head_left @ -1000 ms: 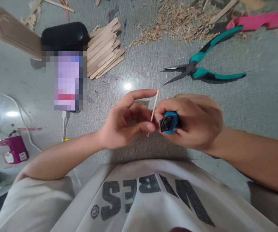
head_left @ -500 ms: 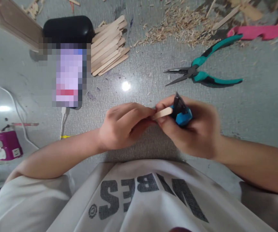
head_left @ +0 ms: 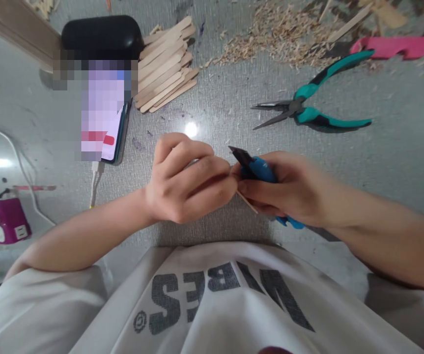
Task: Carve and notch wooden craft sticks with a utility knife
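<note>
My left hand (head_left: 193, 179) is closed, with its fingertips pinched on a wooden craft stick (head_left: 247, 202). Only a thin slanting edge of that stick shows below the fingertips; the rest is hidden. Touching it from the other side, my right hand (head_left: 289, 187) is closed round a blue utility knife (head_left: 261, 169). The knife's dark blade points up and to the left, and the lower end of its blue handle sticks out under the palm. Both hands meet in front of my shirt, just above the table.
Craft sticks (head_left: 167, 69) lie piled beside a phone (head_left: 103, 113) on a cable and a black case (head_left: 101, 37). Teal pliers (head_left: 302, 105) lie spread beyond my right hand. Behind them are wood shavings (head_left: 270, 37) and a pink-handled knife (head_left: 396, 47). A purple plug adapter (head_left: 7, 221) sits left.
The craft stick has swung from pointing up-right to slanting down between the fingertips. My right hand has turned the knife, so its blade leans left. My left hand's fingers have risen and curled.
</note>
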### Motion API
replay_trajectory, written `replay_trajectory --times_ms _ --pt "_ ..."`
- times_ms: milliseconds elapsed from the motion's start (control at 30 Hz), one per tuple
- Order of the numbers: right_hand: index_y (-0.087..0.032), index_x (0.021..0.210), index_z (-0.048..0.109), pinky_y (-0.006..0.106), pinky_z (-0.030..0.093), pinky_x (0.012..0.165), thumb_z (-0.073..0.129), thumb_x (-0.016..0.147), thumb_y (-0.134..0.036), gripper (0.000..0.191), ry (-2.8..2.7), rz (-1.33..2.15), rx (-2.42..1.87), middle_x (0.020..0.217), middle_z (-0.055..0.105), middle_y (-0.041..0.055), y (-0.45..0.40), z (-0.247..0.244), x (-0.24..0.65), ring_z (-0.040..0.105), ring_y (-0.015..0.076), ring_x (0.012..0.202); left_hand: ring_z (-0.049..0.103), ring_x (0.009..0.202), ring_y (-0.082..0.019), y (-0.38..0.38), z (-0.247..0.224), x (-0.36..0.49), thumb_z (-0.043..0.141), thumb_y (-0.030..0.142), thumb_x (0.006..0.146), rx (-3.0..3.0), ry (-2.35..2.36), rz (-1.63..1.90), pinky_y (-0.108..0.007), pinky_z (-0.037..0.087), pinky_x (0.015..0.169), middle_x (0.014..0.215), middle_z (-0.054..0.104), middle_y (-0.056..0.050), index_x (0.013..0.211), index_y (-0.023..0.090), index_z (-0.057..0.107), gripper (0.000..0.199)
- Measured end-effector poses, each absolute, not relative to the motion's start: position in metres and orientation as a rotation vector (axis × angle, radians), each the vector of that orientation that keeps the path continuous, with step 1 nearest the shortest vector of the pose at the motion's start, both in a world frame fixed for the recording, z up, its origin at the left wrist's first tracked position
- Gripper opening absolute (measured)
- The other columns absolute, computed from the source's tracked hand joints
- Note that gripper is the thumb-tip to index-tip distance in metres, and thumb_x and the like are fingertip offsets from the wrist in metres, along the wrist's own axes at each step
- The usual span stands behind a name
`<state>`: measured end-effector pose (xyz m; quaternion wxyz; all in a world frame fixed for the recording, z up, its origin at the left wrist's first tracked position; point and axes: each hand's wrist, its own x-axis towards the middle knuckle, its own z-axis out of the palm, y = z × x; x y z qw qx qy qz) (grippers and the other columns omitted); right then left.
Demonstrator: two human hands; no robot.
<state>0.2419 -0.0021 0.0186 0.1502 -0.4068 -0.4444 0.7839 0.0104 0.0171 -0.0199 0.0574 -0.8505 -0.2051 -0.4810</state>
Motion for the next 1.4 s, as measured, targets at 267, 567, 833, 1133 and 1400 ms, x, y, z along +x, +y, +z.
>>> replay_trajectory --times_ms 267,567,833,1133,1400 --pt "-0.026 0.072 0.047 0.034 0.03 0.056 0.069 0.089 -0.022 0.028 -1.85 1.473 -1.366 0.064 0.044 -0.0042 -0.006 0.019 0.241 0.039 0.0138 0.061 0.067 0.086 -0.018 0.016 -0.02 0.009 0.066 0.007 0.104 -2.67 -0.571 -1.428 -0.034 0.053 0.068 0.088 0.073 -0.003 0.084 0.022 0.067 0.025" --pt "-0.03 0.088 0.06 0.04 0.039 0.064 0.069 0.101 -0.035 0.016 -1.878 0.776 -1.456 0.068 0.062 -0.0016 0.001 0.015 0.249 0.056 0.0211 0.062 0.065 0.076 -0.017 0.017 -0.017 0.004 0.069 0.005 0.098 -2.638 -0.589 -1.422 -0.032 0.056 0.059 0.087 0.073 -0.002 0.081 0.023 0.066 0.025" --pt "-0.028 0.077 0.063 0.039 0.039 0.06 0.079 0.101 -0.044 0.033 -1.777 1.01 -1.517 0.067 0.066 -0.0002 0.012 0.019 0.25 0.057 0.0191 0.062 0.058 0.076 -0.017 0.021 -0.013 0.002 0.071 -0.003 0.091 -2.608 -0.478 -1.456 -0.033 0.047 0.057 0.084 0.066 -0.003 0.074 0.02 0.064 0.03" --pt "-0.028 0.084 0.071 0.036 0.056 0.063 0.086 0.1 -0.041 0.026 -1.621 1.257 -1.407 0.064 0.066 -0.003 0.016 0.017 0.252 0.065 0.0191 0.062 0.069 0.081 -0.017 0.013 -0.017 0.003 0.073 0.006 0.098 -2.806 -0.886 -1.544 -0.032 0.058 0.07 0.094 0.076 -0.004 0.101 0.02 0.073 0.015" --pt "-0.03 0.092 0.072 0.043 0.06 0.076 0.082 0.102 -0.037 0.016 -1.699 0.933 -1.447 0.075 0.073 0.0008 0.013 0.015 0.251 0.072 0.0254 0.075 0.063 0.063 -0.008 0.005 -0.022 0.009 0.079 0.009 0.097 -2.929 -1.685 -1.91 -0.021 0.052 0.062 0.077 0.069 0.005 0.104 0.022 0.073 0.016"
